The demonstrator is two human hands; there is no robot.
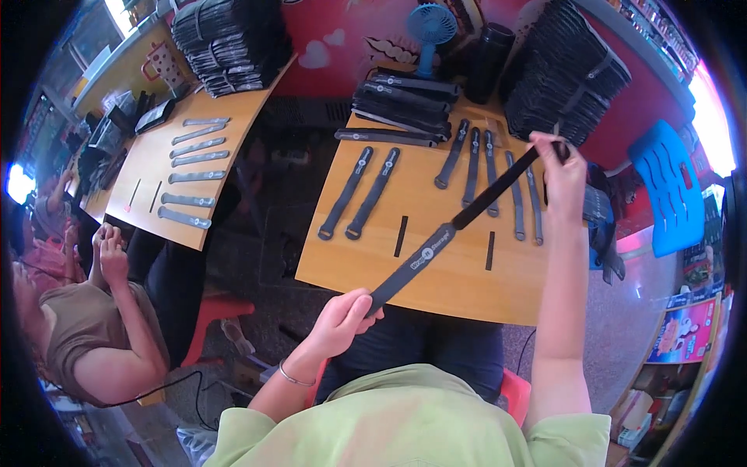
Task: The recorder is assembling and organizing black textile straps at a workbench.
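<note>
I hold one long black strap [459, 226] stretched taut above a wooden table [436, 272]. My left hand [346, 319] grips its near end below the table's front edge. My right hand [562, 167] pinches its far end, raised over the table's right side. Several more black straps [471, 167] lie side by side on the table under it, and two lie apart to the left [359, 194].
Stacks of folded straps [405, 97] and a big bundle [564, 74] sit at the table's back, beside a blue fan [430, 27] and a black cup [489, 58]. A second table [187, 163] at left holds more straps; a person [85, 319] sits there. A blue chair [671, 187] stands right.
</note>
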